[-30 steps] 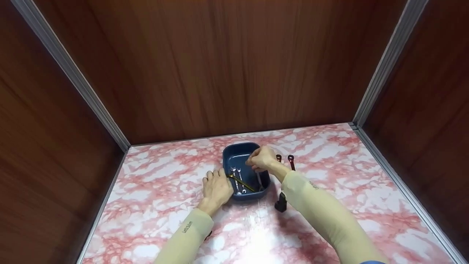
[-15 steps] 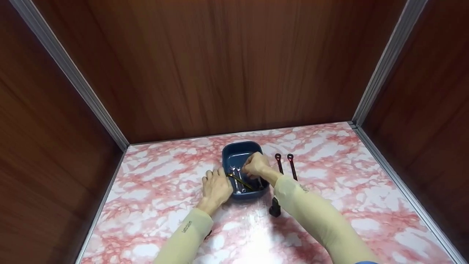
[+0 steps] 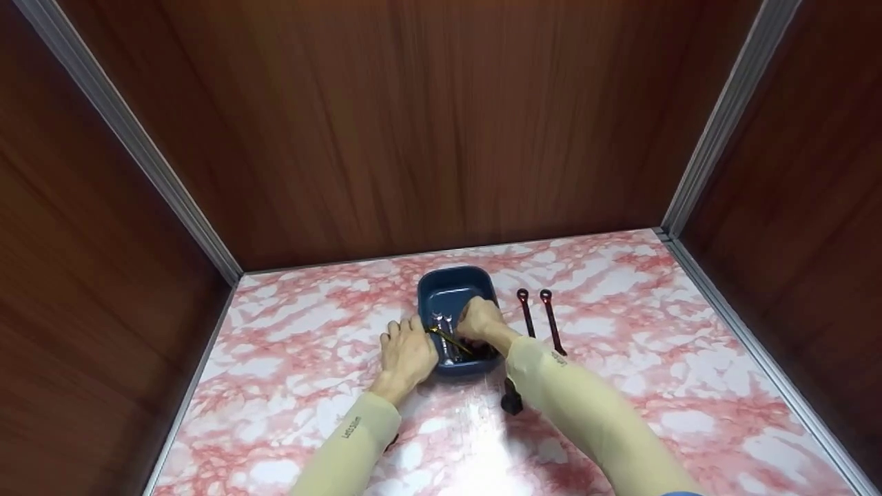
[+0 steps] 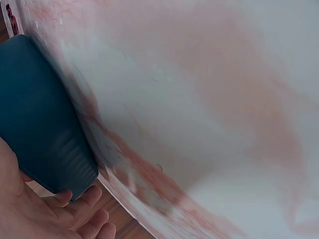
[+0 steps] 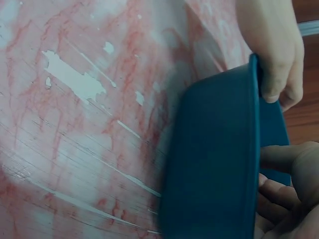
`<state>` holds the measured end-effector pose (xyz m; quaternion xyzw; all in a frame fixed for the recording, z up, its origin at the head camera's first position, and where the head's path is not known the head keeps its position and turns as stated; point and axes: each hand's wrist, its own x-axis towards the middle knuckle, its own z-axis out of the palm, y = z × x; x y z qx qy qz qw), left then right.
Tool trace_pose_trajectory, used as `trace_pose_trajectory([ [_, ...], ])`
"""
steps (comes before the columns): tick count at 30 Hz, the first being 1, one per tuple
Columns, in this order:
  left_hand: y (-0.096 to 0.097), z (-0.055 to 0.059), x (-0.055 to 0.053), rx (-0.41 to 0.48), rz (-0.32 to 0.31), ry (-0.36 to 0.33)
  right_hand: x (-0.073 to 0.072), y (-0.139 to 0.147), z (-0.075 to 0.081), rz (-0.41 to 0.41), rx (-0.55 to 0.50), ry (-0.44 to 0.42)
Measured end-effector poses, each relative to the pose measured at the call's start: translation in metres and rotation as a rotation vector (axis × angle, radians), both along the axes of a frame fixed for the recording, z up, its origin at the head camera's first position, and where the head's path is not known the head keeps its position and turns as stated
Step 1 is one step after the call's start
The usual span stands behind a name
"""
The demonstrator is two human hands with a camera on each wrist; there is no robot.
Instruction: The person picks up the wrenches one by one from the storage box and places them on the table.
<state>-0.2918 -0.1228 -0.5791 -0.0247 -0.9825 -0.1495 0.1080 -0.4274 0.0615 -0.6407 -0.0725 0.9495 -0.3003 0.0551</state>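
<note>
A dark blue bin [image 3: 455,275] stands on the table. Along its left side, my left hand [image 3: 408,353] grips the rim; the left wrist view shows fingers [image 4: 84,199] against the bin's outer wall. My right hand [image 3: 482,320] reaches down inside, near the right wall. Its fingertips are hidden in the head view, and the bin wall covers part of them in the right wrist view; whether they hold something does not show. Silver wrenches [image 3: 449,324] lie in the bin. A gold-coloured wrench [image 3: 451,339] slants across them, one end at the left rim beside my left hand.
Two dark red ring-ended wrenches [image 3: 529,315] lie side by side on the table right of the bin. A black piece [image 3: 511,399] sits under the right forearm. Wood-grain walls [image 3: 427,124] enclose the pink-and-white marbled table [image 3: 303,324] at the back and sides.
My right hand has moved down and slightly left, deeper into the bin. Its forearm has shifted left, uncovering more of the two dark red wrenches. The left hand stays in place.
</note>
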Motion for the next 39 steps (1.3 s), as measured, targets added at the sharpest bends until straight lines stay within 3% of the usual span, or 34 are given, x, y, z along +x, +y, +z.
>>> trace_pose_trajectory([
  [3, 0.0, -0.001, 0.0, 0.0, -0.001, -0.017, -0.001, -0.003, -0.002, -0.011, 0.078, 0.005],
  [8, 0.0, 0.0, 0.0, -0.006, -0.001, -0.024, 0.01, -0.008, 0.008, -0.028, 0.091, -0.036],
  [11, 0.0, -0.002, 0.001, -0.006, 0.004, -0.02, 0.015, -0.008, 0.005, -0.019, 0.093, -0.024],
  [18, 0.0, -0.004, 0.002, -0.012, 0.004, -0.022, 0.077, -0.022, 0.082, -0.091, 0.115, -0.106],
  [20, 0.0, -0.003, 0.001, -0.016, 0.004, -0.022, 0.071, -0.023, 0.075, -0.096, 0.128, -0.099],
  [27, 0.001, -0.002, -0.001, -0.028, 0.008, -0.017, 0.028, -0.02, 0.022, -0.09, 0.149, -0.106],
  [30, 0.001, -0.002, -0.001, -0.028, 0.007, -0.014, 0.032, -0.022, 0.027, -0.095, 0.141, -0.125],
  [34, 0.002, -0.001, 0.0, -0.029, 0.01, -0.019, 0.05, -0.025, 0.056, -0.101, 0.145, -0.153],
  [37, 0.002, -0.001, -0.001, -0.027, 0.01, -0.029, 0.047, -0.026, 0.053, -0.097, 0.166, -0.141],
  [39, 0.001, -0.002, -0.002, -0.024, 0.01, -0.033, 0.038, -0.025, 0.041, -0.091, 0.181, -0.129],
])
